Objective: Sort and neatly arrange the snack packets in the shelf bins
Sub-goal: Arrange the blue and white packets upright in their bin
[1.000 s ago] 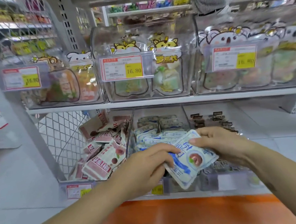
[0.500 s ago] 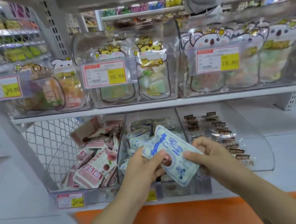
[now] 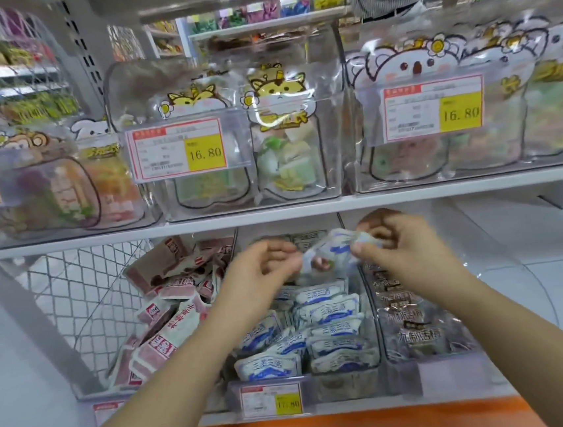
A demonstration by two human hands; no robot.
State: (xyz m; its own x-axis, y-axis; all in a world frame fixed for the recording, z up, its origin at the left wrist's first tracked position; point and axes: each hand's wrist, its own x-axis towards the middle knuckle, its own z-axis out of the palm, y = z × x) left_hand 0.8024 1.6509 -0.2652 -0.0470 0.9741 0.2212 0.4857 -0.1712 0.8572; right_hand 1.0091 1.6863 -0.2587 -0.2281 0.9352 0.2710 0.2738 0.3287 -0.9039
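- The left hand (image 3: 261, 270) and right hand (image 3: 404, 253) are pinching a blue-and-white packet (image 3: 328, 253) between them (its edges are blurring).
- It is hovering above the middle bin (image 3: 345, 388) beneath both hands, so I judge this the placing step.
- The next move is calling for laying it level with the matching rows.

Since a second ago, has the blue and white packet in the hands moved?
Yes. The blue and white packet went from the front of the middle bin to its back, just under the upper shelf.
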